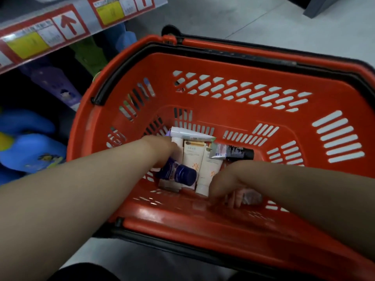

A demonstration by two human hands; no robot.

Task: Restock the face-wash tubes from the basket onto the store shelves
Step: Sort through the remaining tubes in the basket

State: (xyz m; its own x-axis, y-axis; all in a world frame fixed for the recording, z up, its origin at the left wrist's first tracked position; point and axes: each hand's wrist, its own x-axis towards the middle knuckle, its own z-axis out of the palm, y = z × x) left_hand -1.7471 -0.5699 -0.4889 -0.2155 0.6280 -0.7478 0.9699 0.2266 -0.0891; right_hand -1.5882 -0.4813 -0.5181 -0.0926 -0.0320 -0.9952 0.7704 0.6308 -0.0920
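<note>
Here we see the face-wash tubes (pixel 193 156) lying in the orange basket (pixel 243 64), the left hand (pixel 162 148) gripping a purple tube (pixel 179 173), and the right hand (pixel 227 179) curled low, its grasp indiscernible.

- Your light is dim and flat; under the shelf (pixel 18 19) at left, everything drops into deep shadow.
- Motion blur smears your right hand (pixel 229 185); the basket (pixel 243 226) rim bows towards the frame edges.
</note>
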